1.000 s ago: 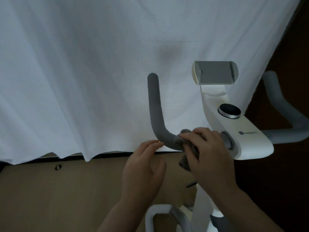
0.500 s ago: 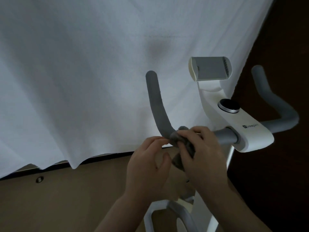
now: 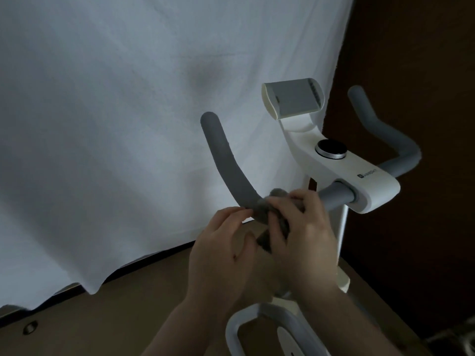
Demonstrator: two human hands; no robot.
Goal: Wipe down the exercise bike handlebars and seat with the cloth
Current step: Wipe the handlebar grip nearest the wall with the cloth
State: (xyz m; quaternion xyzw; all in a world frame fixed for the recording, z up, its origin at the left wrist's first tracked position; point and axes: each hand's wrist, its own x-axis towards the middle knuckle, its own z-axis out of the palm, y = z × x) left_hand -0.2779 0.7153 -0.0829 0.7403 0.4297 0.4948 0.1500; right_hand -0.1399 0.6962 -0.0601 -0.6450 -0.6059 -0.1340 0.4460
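Wiping the left handlebar at its bend. The grey cloth [image 3: 270, 214] is bunched over the elbow of the left handlebar [image 3: 226, 163], where the upright horn turns in toward the white console [image 3: 359, 176]; a loose tail of it hangs below the bar. The right hand [image 3: 305, 227] lies over the bar with its fingers curled round cloth and tube together. The left hand [image 3: 223, 242] sits just beside it, thumb and fingertips pinching the near edge of the cloth at the underside of the bend. The right handlebar [image 3: 385, 134] stands well apart on the far side of the console, untouched by either hand. The seat is not in view. A white sheet [image 3: 115, 124] hangs behind the bike.

To do this step well, as it appears from here: the cloth should be wrapped fully round the foam so the underside is wiped too, then drawn up the horn to its rounded tip in one firm stroke, the left hand keeping the hanging tail gathered so it does not slip off. The short straight run toward the console likely wants the same pass. The foam probably drags on the cloth, so a slight twisting grip should help
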